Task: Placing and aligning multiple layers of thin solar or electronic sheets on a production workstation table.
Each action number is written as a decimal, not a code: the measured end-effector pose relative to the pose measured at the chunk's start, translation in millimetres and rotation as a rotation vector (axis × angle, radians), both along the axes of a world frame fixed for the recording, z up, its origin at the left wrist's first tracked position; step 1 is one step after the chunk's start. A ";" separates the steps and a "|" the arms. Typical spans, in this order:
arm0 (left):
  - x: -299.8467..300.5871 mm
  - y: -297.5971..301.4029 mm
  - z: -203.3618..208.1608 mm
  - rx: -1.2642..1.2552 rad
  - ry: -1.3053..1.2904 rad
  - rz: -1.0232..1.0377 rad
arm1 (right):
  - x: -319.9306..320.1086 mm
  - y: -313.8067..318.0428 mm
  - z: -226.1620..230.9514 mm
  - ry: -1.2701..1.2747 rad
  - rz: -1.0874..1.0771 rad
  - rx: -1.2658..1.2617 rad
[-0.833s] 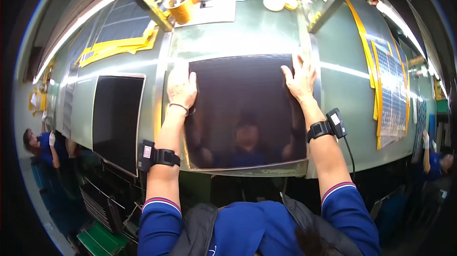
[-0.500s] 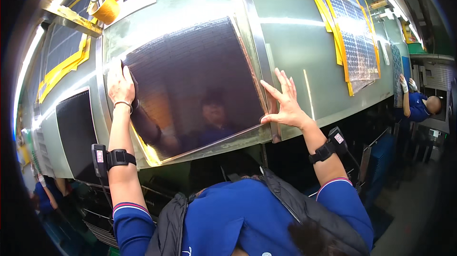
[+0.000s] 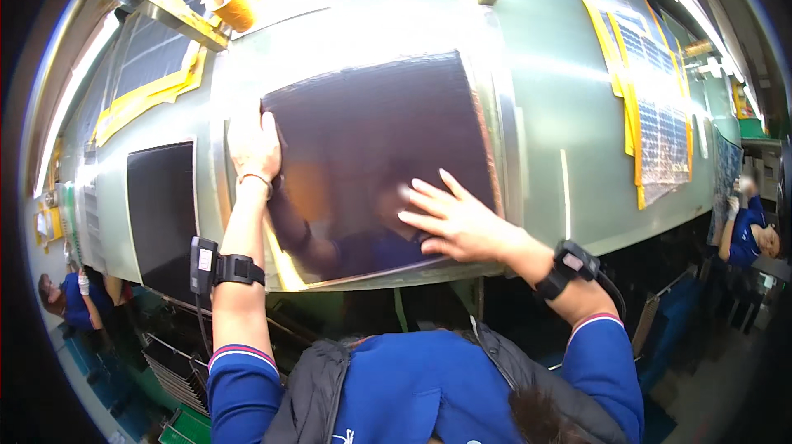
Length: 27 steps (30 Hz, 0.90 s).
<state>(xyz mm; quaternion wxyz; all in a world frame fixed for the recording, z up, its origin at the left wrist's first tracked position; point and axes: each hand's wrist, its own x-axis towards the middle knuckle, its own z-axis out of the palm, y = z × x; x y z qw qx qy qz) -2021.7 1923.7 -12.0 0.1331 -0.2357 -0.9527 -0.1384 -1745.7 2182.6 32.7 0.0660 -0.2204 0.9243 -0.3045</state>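
A dark, glossy rectangular panel [image 3: 379, 147] lies flat on the pale green worktop and mirrors the light above it. My left hand [image 3: 256, 147] rests along the panel's left edge with its fingers stretched out, the thumb on the corner side. Over the panel's lower right part is my right hand [image 3: 462, 221], its fingers spread and pointing left. Nothing shows in its grasp; whether the fingertips touch the surface I cannot tell. A thin pale strip [image 3: 285, 266] shows along the panel's lower left edge.
Metal rails [image 3: 501, 106] cross the worktop [image 3: 553, 89] beside the panel. Another black panel [image 3: 162, 213] lies to the left. At the far right is a gridded sheet [image 3: 656, 106] with yellow tape. An orange tape roll [image 3: 235, 5] holds tools. Co-workers stand at both sides.
My right hand has left the panel's right edge and moved inward over its surface. My left hand stays at the left edge. The whole view has shifted, so things sit further right.
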 end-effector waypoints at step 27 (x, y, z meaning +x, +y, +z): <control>-79.8 -23.8 23.4 0.327 -0.592 -0.156 | -236.7 -64.9 -47.4 0.375 -0.646 0.164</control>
